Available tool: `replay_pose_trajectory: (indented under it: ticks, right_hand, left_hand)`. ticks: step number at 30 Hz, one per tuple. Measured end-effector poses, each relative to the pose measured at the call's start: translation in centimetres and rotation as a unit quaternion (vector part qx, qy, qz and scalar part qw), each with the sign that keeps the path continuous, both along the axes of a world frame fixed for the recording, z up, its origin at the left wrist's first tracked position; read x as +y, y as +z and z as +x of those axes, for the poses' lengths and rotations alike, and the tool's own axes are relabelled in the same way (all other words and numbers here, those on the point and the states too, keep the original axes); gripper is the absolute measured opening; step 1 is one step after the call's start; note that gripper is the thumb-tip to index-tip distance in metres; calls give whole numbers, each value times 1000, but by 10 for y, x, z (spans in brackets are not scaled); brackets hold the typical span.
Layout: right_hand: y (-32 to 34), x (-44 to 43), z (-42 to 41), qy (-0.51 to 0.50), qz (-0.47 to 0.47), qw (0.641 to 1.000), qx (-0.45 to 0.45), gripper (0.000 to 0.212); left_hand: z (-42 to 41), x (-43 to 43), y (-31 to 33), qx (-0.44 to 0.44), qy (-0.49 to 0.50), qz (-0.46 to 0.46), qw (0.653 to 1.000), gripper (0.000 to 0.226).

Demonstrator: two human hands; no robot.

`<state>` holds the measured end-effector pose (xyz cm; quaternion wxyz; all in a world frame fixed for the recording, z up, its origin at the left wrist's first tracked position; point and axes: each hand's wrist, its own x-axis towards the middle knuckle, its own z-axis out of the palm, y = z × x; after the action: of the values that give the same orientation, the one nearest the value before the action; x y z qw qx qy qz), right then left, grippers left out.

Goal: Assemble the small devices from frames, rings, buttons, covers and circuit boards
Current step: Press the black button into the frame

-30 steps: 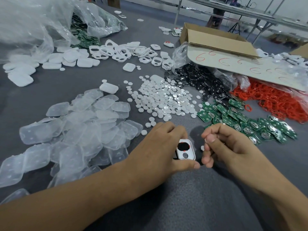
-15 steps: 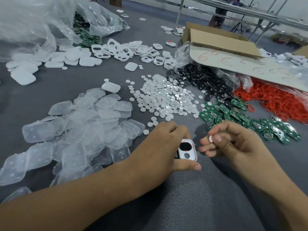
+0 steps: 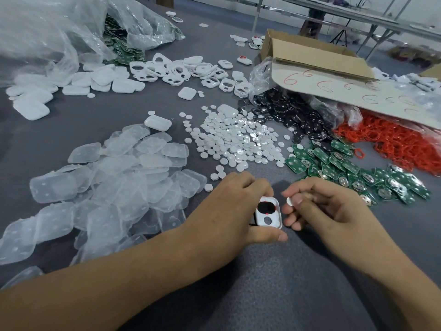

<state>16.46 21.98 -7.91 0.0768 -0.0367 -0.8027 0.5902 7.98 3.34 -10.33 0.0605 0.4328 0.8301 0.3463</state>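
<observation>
The left hand (image 3: 226,211) grips a white frame (image 3: 269,220) just above the grey worktop (image 3: 274,283), its fingers (image 3: 241,181) and thumb curled round the frame's edges. A black button sits in the frame's upper opening with what looks like a red ring at its rim; the lower hole is empty. Just beside it, the right hand (image 3: 331,211) pinches a small white button (image 3: 289,201). Green circuit boards (image 3: 346,168) lie behind.
</observation>
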Motion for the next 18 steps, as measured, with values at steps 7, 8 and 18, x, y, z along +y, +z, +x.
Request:
replay_pose_trajectory:
  ticks: [7,8,18]
  right_hand:
    - [-3,3,3,-29,61,998,3,10]
    - [-3,3,4,-33,96,995,10,16]
    - [-1,-6,4,-23,278,959,52,15]
  left_hand:
    - [0,-1,1,-9,0,5,1000,53]
    - [0,0,1,-11,-1,6,1000,53]
    - [-1,-1,1,-5,-9,5,1000,58]
